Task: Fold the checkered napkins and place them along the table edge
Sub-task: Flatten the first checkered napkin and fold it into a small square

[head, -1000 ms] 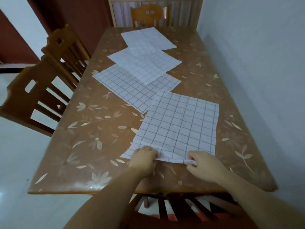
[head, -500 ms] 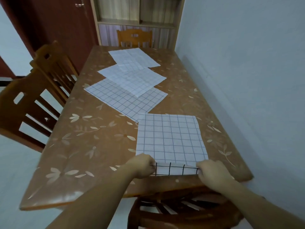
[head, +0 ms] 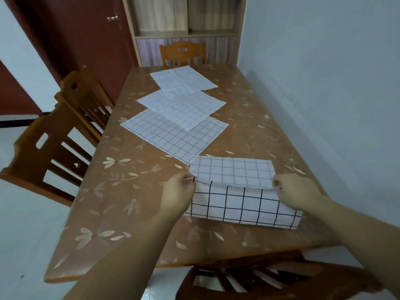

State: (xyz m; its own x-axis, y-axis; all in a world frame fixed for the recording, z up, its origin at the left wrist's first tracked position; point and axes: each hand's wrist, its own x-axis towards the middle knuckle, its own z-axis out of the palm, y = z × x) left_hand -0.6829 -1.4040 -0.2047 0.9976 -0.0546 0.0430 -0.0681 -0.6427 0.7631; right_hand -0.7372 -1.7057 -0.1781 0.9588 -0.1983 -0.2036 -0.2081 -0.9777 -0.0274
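Checkered napkin (head: 242, 204) half-folded, left hand (head: 178, 195), right hand (head: 294, 191) pinching corners.

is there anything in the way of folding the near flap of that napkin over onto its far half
Nothing visible. The left hand and right hand pinch the lifted edge of the napkin, and its far half lies bare. The next flat napkin sits beyond its far-left corner.

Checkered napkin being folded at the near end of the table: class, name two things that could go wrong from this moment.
1. The left hand and right hand each pinch a corner of the lifted flap of the nearest napkin; uneven travel could leave a skewed fold.
2. That napkin's far left corner reaches the next flat napkin; dragging it might shift the overlapping napkins behind.
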